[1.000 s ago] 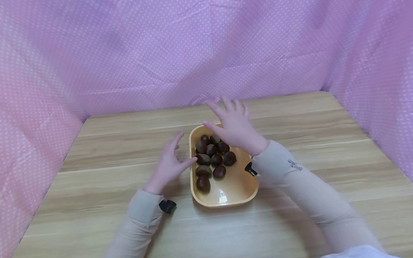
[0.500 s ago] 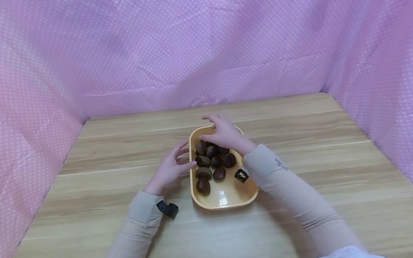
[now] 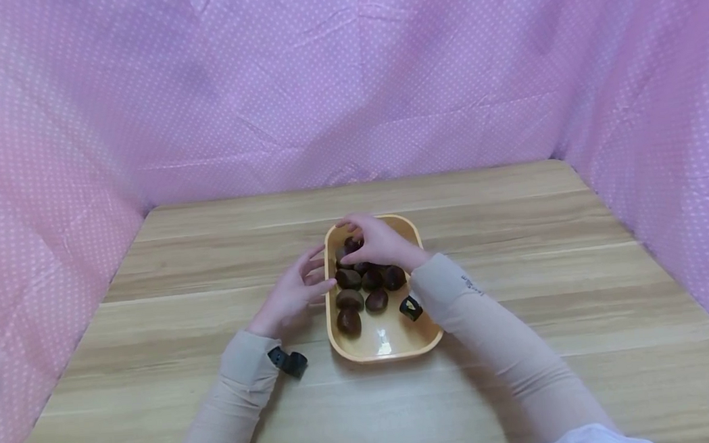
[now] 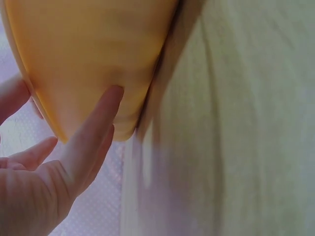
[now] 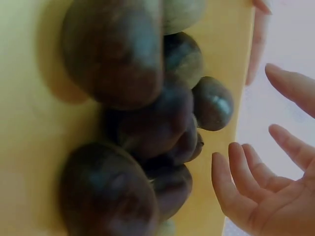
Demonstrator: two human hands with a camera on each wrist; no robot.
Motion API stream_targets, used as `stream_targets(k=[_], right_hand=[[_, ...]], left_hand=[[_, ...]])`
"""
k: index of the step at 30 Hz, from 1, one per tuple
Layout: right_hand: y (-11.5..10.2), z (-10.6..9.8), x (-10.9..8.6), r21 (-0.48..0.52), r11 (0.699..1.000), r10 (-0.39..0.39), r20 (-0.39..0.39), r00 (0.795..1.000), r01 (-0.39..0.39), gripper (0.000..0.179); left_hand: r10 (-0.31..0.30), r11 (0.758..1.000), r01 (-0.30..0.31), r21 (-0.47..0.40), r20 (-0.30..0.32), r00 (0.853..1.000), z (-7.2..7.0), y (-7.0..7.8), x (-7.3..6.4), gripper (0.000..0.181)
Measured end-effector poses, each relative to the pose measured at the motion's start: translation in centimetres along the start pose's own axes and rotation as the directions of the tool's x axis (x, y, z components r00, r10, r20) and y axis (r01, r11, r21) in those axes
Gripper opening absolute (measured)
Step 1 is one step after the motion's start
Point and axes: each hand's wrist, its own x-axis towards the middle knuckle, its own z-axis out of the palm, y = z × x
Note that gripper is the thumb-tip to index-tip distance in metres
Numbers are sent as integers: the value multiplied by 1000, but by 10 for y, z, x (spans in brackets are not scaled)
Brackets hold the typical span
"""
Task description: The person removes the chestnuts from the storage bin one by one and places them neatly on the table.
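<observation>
Several brown chestnuts point(image 3: 376, 301) lie in a yellow-orange plastic tray point(image 3: 403, 337), mostly along its left side and back. My left hand point(image 3: 292, 293) is at the tray's left wall; its thumb reaches the rim. In the left wrist view, a straight finger point(image 4: 91, 125) touches the outer wall. My right hand point(image 3: 381, 241) is over the back chestnuts, fingers spread and slightly bent, and covers some of them. In the right wrist view, its fingers point(image 5: 237, 169) show no chestnut between them; nearer chestnuts point(image 5: 110, 191) fill the foreground.
The tray stands on a wood-grain table point(image 3: 211, 264). Pink dotted cloth point(image 3: 334, 80) hangs behind it and at both sides. A black wrist mount point(image 3: 288, 362) is on the left sleeve, and another mount point(image 3: 411, 308) sits over the tray's right side.
My right hand has come down and left from above the tray's back edge to over the chestnuts. The left hand has shifted slightly against the tray's wall. The chestnuts' arrangement looks the same.
</observation>
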Motion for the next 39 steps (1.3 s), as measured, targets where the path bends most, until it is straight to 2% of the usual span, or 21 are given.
stream_targets(k=[8, 14, 23, 29, 39], right_hand=[[6, 9, 5, -74, 996, -44, 56, 997, 48, 60], [8, 19, 8, -125, 987, -91, 85, 992, 101, 50], [9, 24, 10, -145, 985, -84, 38, 996, 89, 38], [10, 23, 10, -153, 982, -110, 19, 994, 111, 36], [8, 17, 8, -67, 994, -87, -39, 995, 84, 34]], left_hand=[[7, 999, -8, -43, -5, 1000, -1, -4, -1, 72], [-5, 1000, 5, -29, -18, 1000, -2, -4, -2, 72], [7, 999, -7, -50, -1, 1000, -2, -5, -2, 71], [9, 998, -9, -65, -8, 1000, -1, -6, -1, 71], [9, 998, -9, -56, -3, 1000, 0, -4, -2, 71]])
